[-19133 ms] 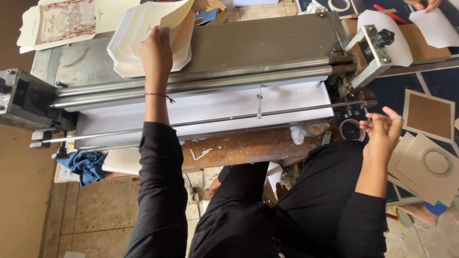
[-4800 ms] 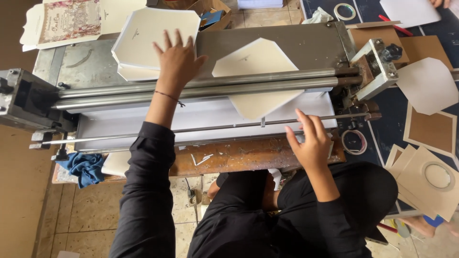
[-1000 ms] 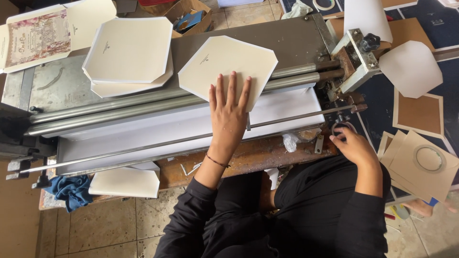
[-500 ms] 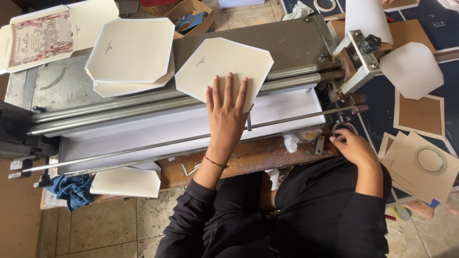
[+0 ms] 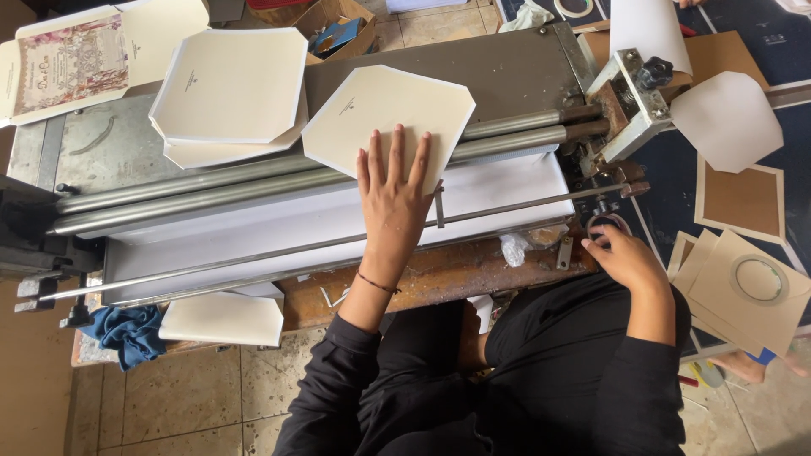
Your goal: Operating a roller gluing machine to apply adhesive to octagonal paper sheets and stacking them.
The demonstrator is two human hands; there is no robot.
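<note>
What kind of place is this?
Probably a small print-finishing or box-making workshop: a hand-fed roller machine, stacks of cut cream card and brown board pieces on the floor. The left hand presses one card sheet at the rollers.

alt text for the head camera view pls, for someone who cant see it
Seen from above, a person's left hand presses flat on an octagonal cream card lying over a roller machine. The right hand rests at the machine's right end, and a stack of similar cards sits at upper left.
</note>
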